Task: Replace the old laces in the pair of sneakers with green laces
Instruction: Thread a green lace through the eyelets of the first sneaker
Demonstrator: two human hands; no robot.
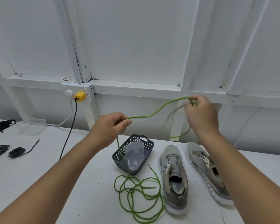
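Note:
Both hands are raised above the table with a green lace [153,114] strung between them. My left hand [111,126] pinches it at mid-length; my right hand [200,113] grips its end, where a blurred loop hangs down. The remaining green lace [137,194] drops past the basket and lies coiled on the table beside the shoes. Two grey sneakers with no laces stand at the right: the left sneaker [174,178] and the right sneaker [207,168], partly hidden by my right forearm.
A dark plastic basket [148,145] holding a clear bag stands behind the coil. Black lace bundles [8,151] and another [5,124] lie at the far left near a clear container [33,126]. A black cable [69,130] runs from a yellow plug [80,97] on the wall.

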